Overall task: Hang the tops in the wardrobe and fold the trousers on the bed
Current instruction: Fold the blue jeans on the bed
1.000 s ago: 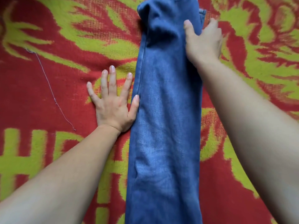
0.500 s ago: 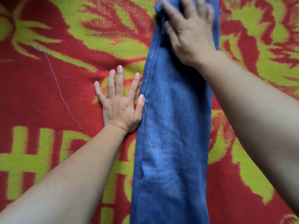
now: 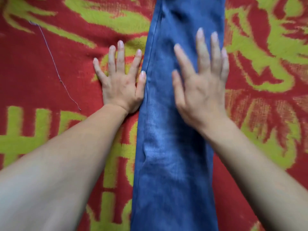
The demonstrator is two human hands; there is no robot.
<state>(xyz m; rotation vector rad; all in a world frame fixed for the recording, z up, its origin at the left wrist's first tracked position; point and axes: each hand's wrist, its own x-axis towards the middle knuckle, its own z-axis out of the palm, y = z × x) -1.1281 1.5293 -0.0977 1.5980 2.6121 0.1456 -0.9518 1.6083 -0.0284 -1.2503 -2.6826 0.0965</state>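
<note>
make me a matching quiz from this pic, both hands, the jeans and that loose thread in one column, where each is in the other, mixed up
1 left hand
2 right hand
3 long blue denim trousers
4 thin loose thread

A long strip down the middle of the red and green patterned blanket
B flat on blanket, thumb along the denim's edge
C fingers spread over the denim
D on blanket, left of both hands

Pairs: 1-B, 2-C, 3-A, 4-D

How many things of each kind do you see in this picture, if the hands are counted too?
jeans: 1
blanket: 1
loose thread: 1
hands: 2 (left hand, right hand)
Total: 5
</note>
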